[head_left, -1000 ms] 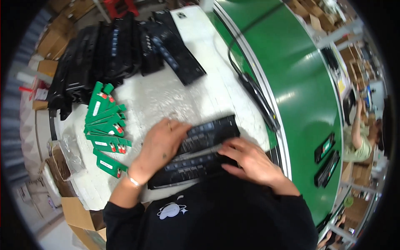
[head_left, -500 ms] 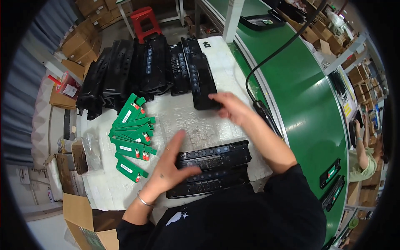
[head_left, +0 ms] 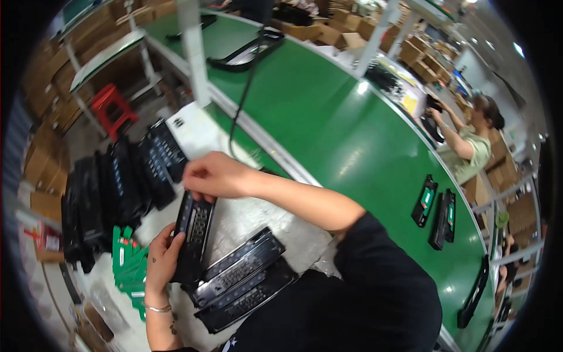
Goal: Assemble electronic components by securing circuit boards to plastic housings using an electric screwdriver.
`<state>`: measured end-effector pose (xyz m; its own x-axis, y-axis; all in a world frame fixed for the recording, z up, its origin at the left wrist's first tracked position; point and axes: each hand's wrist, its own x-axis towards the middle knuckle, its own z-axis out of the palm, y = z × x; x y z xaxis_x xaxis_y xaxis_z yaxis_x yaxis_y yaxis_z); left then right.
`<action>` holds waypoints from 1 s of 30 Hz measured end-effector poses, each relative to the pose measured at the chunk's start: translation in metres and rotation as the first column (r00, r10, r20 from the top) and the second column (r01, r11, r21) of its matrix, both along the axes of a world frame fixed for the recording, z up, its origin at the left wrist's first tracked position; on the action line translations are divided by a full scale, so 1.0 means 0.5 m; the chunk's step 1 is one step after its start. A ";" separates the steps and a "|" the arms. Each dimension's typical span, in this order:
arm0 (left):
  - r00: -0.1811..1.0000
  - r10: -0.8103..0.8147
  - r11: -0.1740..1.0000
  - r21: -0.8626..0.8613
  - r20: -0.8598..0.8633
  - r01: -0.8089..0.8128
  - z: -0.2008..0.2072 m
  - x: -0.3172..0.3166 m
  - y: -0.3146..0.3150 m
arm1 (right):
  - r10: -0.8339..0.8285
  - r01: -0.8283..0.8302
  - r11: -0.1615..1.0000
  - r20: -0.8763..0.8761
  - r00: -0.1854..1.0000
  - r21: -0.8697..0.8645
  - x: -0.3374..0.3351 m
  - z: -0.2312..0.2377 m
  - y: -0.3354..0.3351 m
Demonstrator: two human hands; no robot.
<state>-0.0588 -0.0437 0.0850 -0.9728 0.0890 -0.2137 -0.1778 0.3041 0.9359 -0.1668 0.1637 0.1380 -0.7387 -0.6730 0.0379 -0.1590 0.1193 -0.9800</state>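
Note:
Between my hands is a long black plastic panel (head_left: 195, 240) with a row of round buttons or holes, its near end raised beside two similar panels. My left hand (head_left: 163, 261) is closed on its left edge, thumb on top. At the far end, the fingers of my right hand (head_left: 214, 176) are curled and closed on it; their tips are partly hidden. Two more black panels (head_left: 239, 268) lie side by side close to my body. Left of my left hand, green circuit boards (head_left: 128, 267) with white labels lie fanned out, partly covered by the hand.
Rows of black panels (head_left: 120, 182) stand at the far left of the white work surface (head_left: 196, 130). A green conveyor (head_left: 328, 129) runs along the right, carrying several black parts (head_left: 425, 200). A dark cable (head_left: 243, 100) hangs before it. A co-worker (head_left: 469, 146) sits beyond.
The view has turned to the right. A black panel from the near end of the row has come toward me, and my left hand, earlier open over the two near panels, has closed on it.

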 end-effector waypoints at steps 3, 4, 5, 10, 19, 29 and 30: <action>0.970 -0.228 0.730 -0.674 -0.084 0.113 0.029 -0.023 0.043 | -0.183 0.159 0.978 -0.192 0.964 -0.133 -0.104 -0.080 -0.036; 0.932 -0.330 0.596 -0.799 -0.153 0.080 0.009 -0.020 0.044 | -0.313 0.352 0.933 -0.666 0.677 -0.080 -0.140 -0.122 -0.070; 0.921 -0.321 0.633 -0.774 -0.222 0.034 -0.008 -0.019 0.048 | -0.282 0.360 0.933 -0.652 0.703 -0.016 -0.169 -0.155 -0.091; 0.809 -0.351 0.691 -0.714 -0.471 -0.116 -0.079 -0.012 0.046 | 0.180 0.411 0.810 -0.844 0.505 0.418 -0.221 -0.263 -0.117; 0.834 -0.344 0.707 -0.703 -0.431 -0.072 0.017 0.003 0.088 | 0.344 0.298 0.795 -0.796 0.498 0.529 -0.065 -0.219 -0.054; 0.905 -0.268 0.632 -0.770 -0.331 -0.094 -0.070 -0.042 0.045 | 0.081 0.498 0.820 -0.919 0.385 0.281 -0.140 -0.220 -0.082; 0.902 -0.302 0.599 -0.798 -0.309 -0.073 -0.071 -0.043 0.045 | 0.061 0.529 0.796 -0.909 0.411 0.293 -0.165 -0.240 -0.059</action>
